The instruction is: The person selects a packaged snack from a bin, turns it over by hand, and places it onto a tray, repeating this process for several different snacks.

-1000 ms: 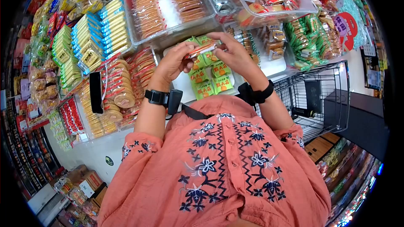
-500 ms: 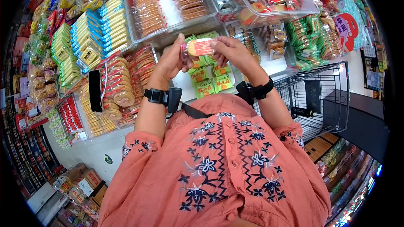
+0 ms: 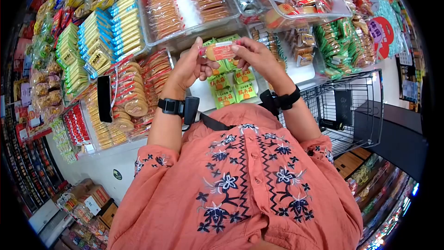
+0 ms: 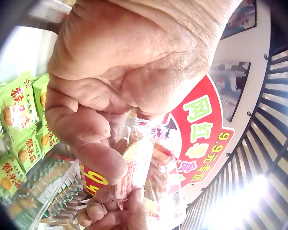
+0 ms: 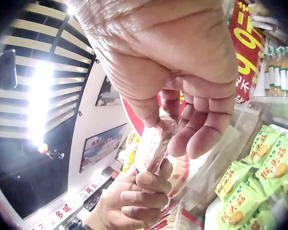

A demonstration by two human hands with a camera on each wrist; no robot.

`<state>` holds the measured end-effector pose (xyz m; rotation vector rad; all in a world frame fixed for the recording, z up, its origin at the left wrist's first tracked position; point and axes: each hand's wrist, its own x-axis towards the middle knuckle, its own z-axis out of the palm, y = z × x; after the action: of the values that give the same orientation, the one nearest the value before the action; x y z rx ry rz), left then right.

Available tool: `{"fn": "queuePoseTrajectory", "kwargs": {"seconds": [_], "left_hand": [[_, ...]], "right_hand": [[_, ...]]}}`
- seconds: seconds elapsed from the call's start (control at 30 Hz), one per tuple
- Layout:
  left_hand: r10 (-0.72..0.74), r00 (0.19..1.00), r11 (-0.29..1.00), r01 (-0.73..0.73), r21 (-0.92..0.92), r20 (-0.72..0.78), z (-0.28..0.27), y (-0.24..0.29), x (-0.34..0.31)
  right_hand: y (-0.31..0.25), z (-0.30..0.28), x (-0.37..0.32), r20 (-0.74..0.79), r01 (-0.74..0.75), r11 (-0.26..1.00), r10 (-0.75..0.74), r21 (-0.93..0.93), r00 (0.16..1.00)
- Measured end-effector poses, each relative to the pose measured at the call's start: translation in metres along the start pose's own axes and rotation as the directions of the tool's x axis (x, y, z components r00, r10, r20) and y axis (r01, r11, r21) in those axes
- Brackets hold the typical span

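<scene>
Between both hands is a clear-wrapped biscuit packet (image 3: 221, 52) with a red and white label, its labelled face turned up toward the head. My left hand (image 3: 187, 68) holds its left end, thumb pointing up and the other fingers curled below. At the opposite end, the right hand (image 3: 258, 59) pinches the wrapper between thumb and fingers. The left wrist view shows the crimped clear wrapper (image 4: 134, 165) close up. Beneath the hands, several green snack packets (image 3: 245, 91) lie in a white tray, partly covered by the hands and the held packet.
Clear bins of stacked biscuits (image 3: 164, 11) stand behind and to the left. A raised clear bin (image 3: 319, 16) of red-wrapped snacks is at back right. A black wire shopping cart (image 3: 356, 106) stands at the right. A black phone-like slab (image 3: 105, 98) is at the left.
The packet has turned from nearly edge-on to show its label, and since tilted slightly. The left thumb has moved off its top to its left end. The right hand has kept its hold.
</scene>
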<state>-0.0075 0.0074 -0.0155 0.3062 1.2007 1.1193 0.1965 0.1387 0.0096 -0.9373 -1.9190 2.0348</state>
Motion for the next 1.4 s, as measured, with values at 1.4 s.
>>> {"fn": "queuePoseTrajectory", "kwargs": {"seconds": [1.4], "left_hand": [[0.124,0.991,0.992,-0.123,-0.018,0.046,0.005,0.004,-0.018]], "right_hand": [[-0.023,0.012,-0.014,-0.096,0.119,0.988,-0.128,-0.093,0.987]]}}
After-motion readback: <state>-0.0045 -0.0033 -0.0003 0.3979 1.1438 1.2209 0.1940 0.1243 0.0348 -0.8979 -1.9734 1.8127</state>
